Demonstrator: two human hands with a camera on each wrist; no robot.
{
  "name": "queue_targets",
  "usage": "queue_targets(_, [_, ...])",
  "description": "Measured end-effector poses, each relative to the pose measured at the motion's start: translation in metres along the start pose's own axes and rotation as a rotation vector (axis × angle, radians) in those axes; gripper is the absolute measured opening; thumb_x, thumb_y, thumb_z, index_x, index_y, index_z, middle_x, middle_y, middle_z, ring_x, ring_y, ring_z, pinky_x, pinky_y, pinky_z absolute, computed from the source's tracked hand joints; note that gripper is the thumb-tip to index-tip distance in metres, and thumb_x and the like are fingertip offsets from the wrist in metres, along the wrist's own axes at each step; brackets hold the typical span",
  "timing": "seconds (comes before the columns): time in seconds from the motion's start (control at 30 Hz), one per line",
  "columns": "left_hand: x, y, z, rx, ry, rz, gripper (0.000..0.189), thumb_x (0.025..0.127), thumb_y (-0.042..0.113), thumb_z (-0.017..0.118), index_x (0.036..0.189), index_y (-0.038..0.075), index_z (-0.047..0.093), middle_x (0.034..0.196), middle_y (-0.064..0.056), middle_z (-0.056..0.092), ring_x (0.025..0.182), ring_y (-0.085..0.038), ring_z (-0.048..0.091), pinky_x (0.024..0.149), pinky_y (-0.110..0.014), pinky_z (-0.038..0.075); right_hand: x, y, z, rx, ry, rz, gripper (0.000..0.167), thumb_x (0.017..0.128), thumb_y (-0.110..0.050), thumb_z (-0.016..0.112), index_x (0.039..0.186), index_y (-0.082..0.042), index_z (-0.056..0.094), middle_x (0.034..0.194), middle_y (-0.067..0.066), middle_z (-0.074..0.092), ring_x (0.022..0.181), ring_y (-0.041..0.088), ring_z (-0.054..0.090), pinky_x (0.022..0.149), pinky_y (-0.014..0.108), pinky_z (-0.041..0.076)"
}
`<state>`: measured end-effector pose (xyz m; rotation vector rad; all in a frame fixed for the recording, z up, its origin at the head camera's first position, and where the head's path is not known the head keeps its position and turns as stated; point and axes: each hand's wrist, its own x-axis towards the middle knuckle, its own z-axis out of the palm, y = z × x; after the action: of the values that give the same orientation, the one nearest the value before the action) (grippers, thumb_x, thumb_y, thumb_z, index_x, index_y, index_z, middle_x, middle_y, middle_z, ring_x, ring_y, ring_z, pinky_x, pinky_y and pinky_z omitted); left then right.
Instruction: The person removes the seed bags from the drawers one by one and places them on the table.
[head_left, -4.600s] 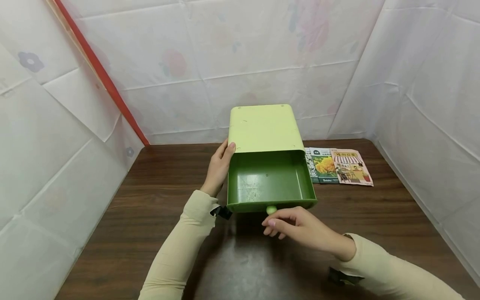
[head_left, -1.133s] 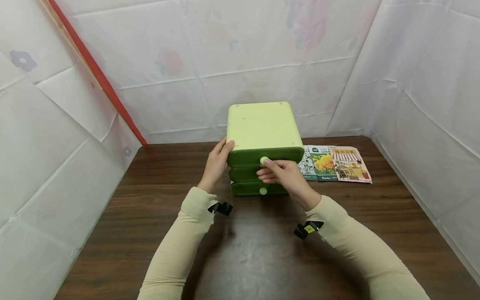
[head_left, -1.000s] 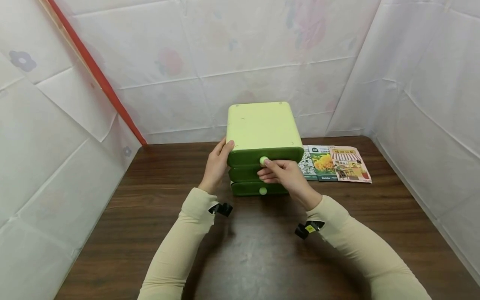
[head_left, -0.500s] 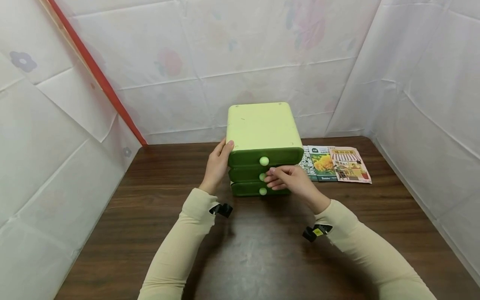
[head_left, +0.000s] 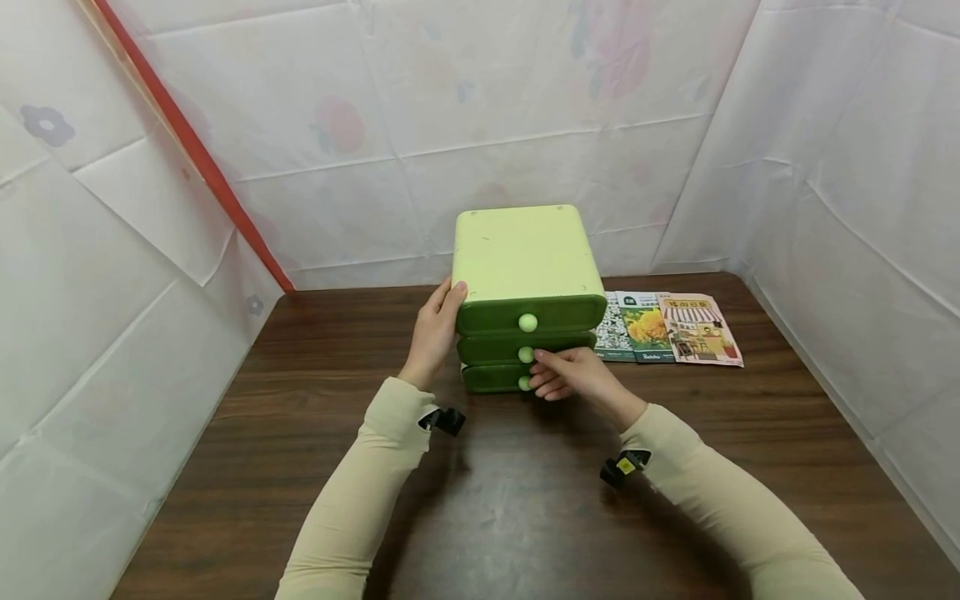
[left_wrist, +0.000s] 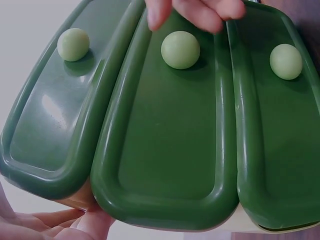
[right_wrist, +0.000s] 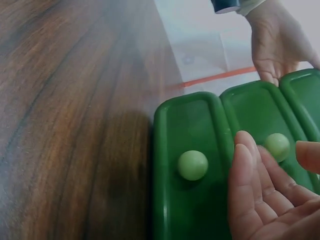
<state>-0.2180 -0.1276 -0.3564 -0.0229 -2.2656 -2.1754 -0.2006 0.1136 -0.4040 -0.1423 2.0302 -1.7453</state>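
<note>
A small drawer unit with a pale yellow-green top (head_left: 528,250) stands on the table with three green drawers stacked in it. The top drawer (head_left: 491,317), middle drawer (head_left: 487,348) and bottom drawer (head_left: 491,378) are all pushed in. Each has a round light green knob. My left hand (head_left: 437,325) rests against the unit's left side, thumb at the upper front edge. My right hand (head_left: 581,375) is at the middle knob (left_wrist: 180,50), thumb and fingers parted. In the right wrist view, a gap shows between its fingertips (right_wrist: 243,142) and that knob.
Several seed packets lie overlapping right of the unit, among them a yellow-flower packet (head_left: 647,327) and a pink packet (head_left: 701,329). White patterned sheeting (head_left: 337,192) encloses the dark wooden table (head_left: 300,433) at the back and sides, with a red strip (head_left: 195,150) at the left.
The top drawer, pulled out at first, has been pushed in. My right hand has let go of its knob and moved down to the middle knob. The left hand stays at the side.
</note>
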Motion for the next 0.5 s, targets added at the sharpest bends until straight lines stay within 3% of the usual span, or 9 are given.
queue_targets(0.5, [0.0,0.0,0.001,0.012,0.003,0.006,0.069,0.097,0.06,0.048,0.155,0.027,0.03,0.159,0.0,0.032,0.135,-0.023,0.047,0.106,-0.047,0.046,0.01,0.004,0.011,0.031,0.012,-0.021,0.056,0.098,-0.042,0.059,0.118,0.01,0.065,0.087,0.006,0.076,0.073,0.012,0.072,0.085,0.046,0.058])
